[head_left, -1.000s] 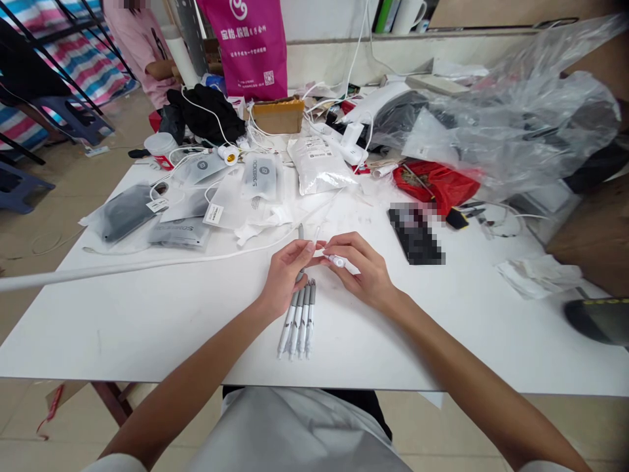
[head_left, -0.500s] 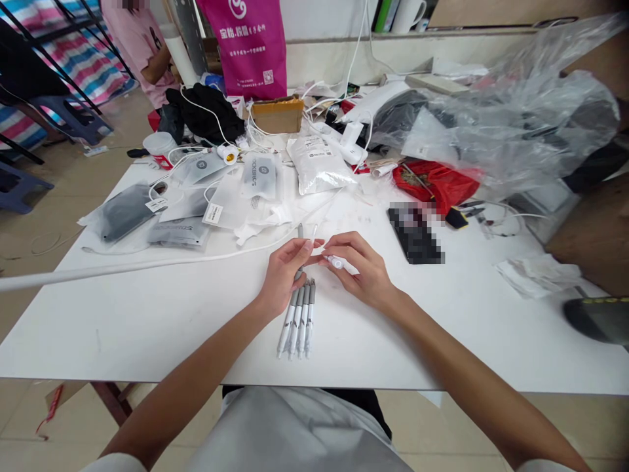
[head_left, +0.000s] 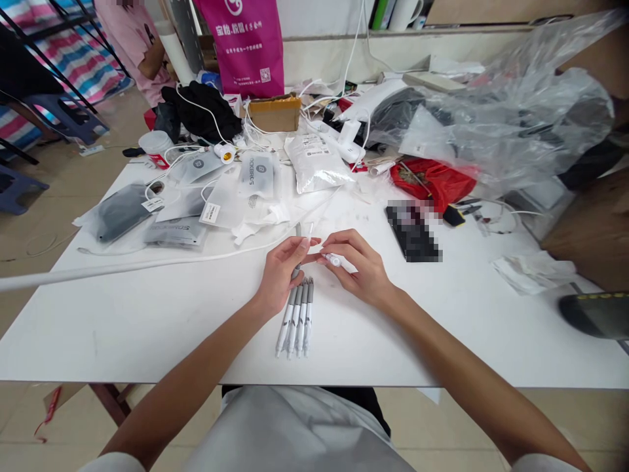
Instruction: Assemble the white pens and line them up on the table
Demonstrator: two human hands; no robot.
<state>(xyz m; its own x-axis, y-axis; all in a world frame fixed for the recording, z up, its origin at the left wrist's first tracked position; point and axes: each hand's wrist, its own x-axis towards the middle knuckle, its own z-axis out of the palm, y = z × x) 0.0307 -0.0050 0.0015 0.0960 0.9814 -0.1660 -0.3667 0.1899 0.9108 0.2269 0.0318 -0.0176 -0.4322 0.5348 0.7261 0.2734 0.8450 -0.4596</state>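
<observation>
Over the white worktop (head_left: 108,321), the left hand (head_left: 279,275) has a slim clear piece (head_left: 310,231) in its grip, the right hand (head_left: 361,265) a white barrel (head_left: 333,259); four pens (head_left: 300,321) lie nearer.

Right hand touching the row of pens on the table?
No, the right hand holds a white pen part and is visibly apart from the row of pens lying to its left.

Four white pens (head_left: 300,321), grey grips, lie side by side, slightly fanned, grip ends nearest the left hand (head_left: 282,272). That hand pinches a thin pale rod (head_left: 309,230), tilted up, plus a grey piece (head_left: 296,271); right hand (head_left: 356,265) holds a white tube (head_left: 333,259), roughly sideways.
</observation>
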